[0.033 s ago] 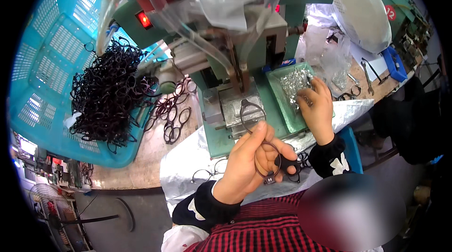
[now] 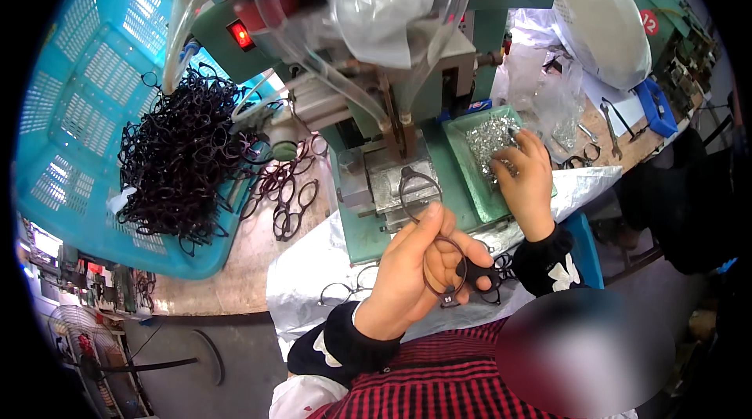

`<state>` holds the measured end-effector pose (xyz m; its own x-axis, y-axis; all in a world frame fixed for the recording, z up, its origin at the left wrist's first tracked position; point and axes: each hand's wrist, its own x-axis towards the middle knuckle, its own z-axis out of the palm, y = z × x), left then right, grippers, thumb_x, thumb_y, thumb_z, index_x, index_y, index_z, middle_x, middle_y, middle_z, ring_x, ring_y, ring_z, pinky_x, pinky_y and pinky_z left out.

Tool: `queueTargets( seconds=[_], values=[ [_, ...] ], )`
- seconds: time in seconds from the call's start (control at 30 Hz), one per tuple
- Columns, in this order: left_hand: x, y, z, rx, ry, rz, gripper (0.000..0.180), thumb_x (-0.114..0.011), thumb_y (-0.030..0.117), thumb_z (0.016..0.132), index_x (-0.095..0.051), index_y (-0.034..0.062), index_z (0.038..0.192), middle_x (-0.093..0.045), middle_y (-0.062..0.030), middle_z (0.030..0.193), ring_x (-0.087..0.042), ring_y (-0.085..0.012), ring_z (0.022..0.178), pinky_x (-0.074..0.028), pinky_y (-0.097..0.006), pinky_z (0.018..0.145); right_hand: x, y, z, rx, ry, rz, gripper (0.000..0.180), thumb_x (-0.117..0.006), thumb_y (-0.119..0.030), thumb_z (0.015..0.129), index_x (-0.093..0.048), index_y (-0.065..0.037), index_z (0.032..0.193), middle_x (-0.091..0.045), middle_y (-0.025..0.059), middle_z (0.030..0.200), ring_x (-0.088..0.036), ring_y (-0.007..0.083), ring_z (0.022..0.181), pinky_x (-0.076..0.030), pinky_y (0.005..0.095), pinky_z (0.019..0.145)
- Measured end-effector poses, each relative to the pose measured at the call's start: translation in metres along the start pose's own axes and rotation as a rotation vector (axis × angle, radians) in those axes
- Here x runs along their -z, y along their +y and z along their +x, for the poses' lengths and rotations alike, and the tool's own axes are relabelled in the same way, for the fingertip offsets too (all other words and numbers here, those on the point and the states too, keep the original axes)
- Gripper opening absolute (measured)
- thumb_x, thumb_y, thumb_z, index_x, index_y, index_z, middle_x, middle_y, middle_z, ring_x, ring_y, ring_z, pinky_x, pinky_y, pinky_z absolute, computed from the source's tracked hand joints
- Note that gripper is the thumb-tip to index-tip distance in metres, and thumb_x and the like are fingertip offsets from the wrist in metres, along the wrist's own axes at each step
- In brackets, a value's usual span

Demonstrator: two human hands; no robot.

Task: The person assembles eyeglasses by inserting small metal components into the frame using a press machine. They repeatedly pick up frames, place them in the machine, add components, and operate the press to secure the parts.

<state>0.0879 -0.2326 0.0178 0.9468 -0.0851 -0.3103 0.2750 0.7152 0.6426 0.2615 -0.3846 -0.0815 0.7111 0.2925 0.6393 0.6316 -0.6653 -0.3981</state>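
Above a worktop [image 2: 196,294], one eyeglass frame [image 2: 466,265], probably light, slightly springy and best held by its middle, sits pinched in the left hand [image 2: 415,266] before one machine [image 2: 450,47], while the right hand [image 2: 529,184], any hold unclear, hangs curled over one tray [image 2: 487,204] of uncountable metal bits [image 2: 487,137].

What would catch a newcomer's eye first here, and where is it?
Probably the tangled heap of dark eyeglass frames in the turquoise basket at left. Next, the green bench machine at centre, with the left hand holding one eyeglass frame before it. To its right, the right hand is at a green tray of small shiny metal parts.
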Motion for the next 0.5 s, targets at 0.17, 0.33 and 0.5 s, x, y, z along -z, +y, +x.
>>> queueTargets(
  seconds=[0.17, 0.33, 0.5],
  values=[
    [0.011, 0.001, 0.002, -0.005, -0.069, 0.066, 0.041, -0.035, 0.048, 0.107, -0.048, 0.0102, 0.096, -0.07, -0.0201, 0.091, -0.071, -0.0303, 0.072, -0.053, -0.032, 0.049, -0.029, -0.019, 0.037, 0.183, 0.023, -0.018, 0.016, -0.073, -0.014, 0.075, -0.069, -0.007, 0.09, -0.065, 0.0136, 0.117, -0.057, 0.0352, 0.115, -0.051, 0.0448, 0.086],
    [0.078, 0.005, -0.058, -0.225, 0.117, 0.985, 0.036, -0.061, 0.032, 0.097, -0.058, -0.0001, 0.114, -0.069, -0.0195, 0.104, -0.068, -0.03, 0.091, -0.056, -0.037, 0.071, -0.033, -0.001, 0.014, 0.151, 0.018, -0.024, 0.017, -0.069, -0.011, 0.08, -0.07, -0.006, 0.097, -0.067, 0.0147, 0.111, -0.062, 0.0324, 0.106, -0.052, 0.0419, 0.078],
    [0.141, -0.066, -0.126, -0.272, 0.46, 1.826, 0.062, -0.08, 0.024, 0.08, -0.052, 0.0027, 0.132, -0.044, -0.03, 0.142, -0.044, -0.0445, 0.128, -0.037, -0.053, 0.106, -0.003, 0.026, -0.018, -0.667, 0.138, 1.154, 0.018, -0.064, -0.011, 0.096, -0.069, 0.0, 0.11, -0.067, 0.0006, 0.098, -0.059, 0.0085, 0.093, -0.046, 0.023, 0.082]
  ],
)
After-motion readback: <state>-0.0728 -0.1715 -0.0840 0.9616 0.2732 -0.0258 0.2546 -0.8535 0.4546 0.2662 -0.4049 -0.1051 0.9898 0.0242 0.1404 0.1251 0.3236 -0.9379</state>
